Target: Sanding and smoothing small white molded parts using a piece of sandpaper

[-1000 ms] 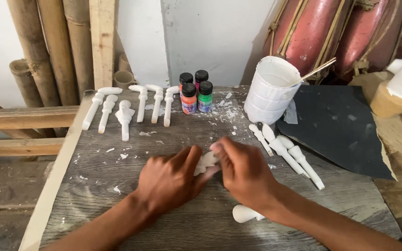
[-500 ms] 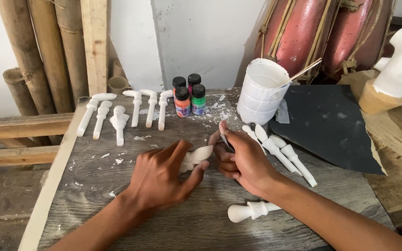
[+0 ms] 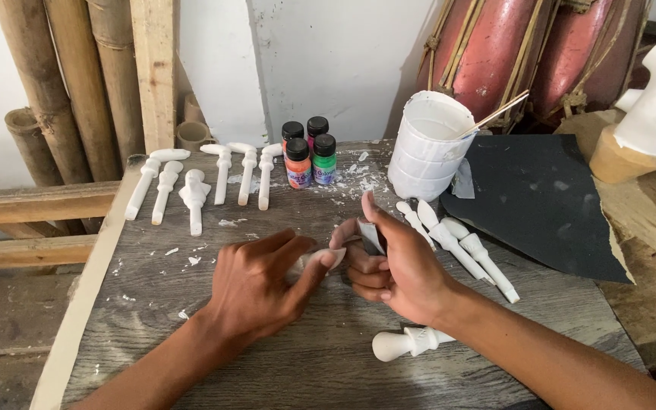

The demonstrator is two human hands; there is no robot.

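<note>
Left hand [image 3: 256,285]: you gripped a white piece [image 3: 314,260], fingers closed.
Right hand [image 3: 400,266]: you pinched sandpaper [image 3: 371,237] against it, mid-table [image 3: 153,304].

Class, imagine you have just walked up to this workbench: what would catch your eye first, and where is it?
First, the two hands at the middle of the wooden table: the left hand pinches a small white piece, while the right hand holds a small grey blade-like strip against it. Next, the little paint bottles with coloured labels at the back, and the row of white carved pegs to their left.
</note>
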